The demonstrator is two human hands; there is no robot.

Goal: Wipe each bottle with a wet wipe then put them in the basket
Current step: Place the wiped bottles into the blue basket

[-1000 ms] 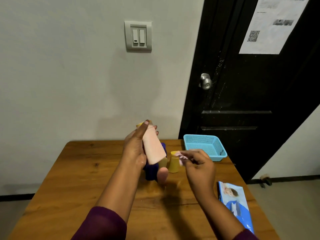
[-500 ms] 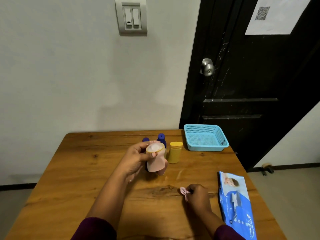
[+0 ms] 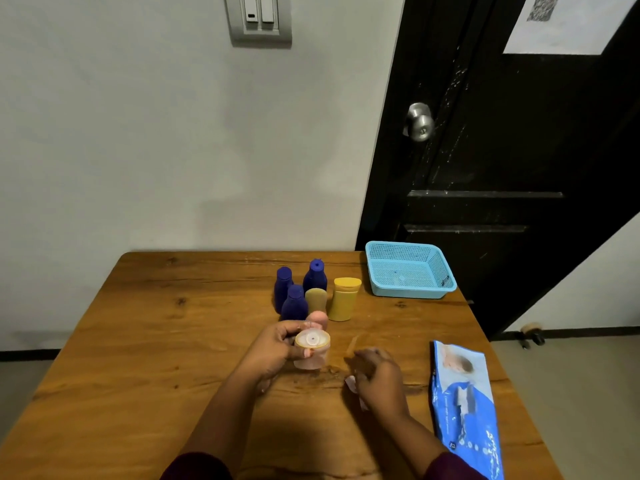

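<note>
Left hand (image 3: 273, 349) grips one pink bottle (image 3: 311, 353), near centre. Right hand (image 3: 379, 379) clutches one crumpled wipe (image 3: 351, 383). Farther on the surface (image 3: 156, 341) stand three blue bottles (image 3: 294, 306), two yellow bottles (image 3: 344, 301); one basket (image 3: 408, 292) far right.

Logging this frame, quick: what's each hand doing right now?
Left hand: holding the pink bottle.
Right hand: holding the pink wipe.
</note>
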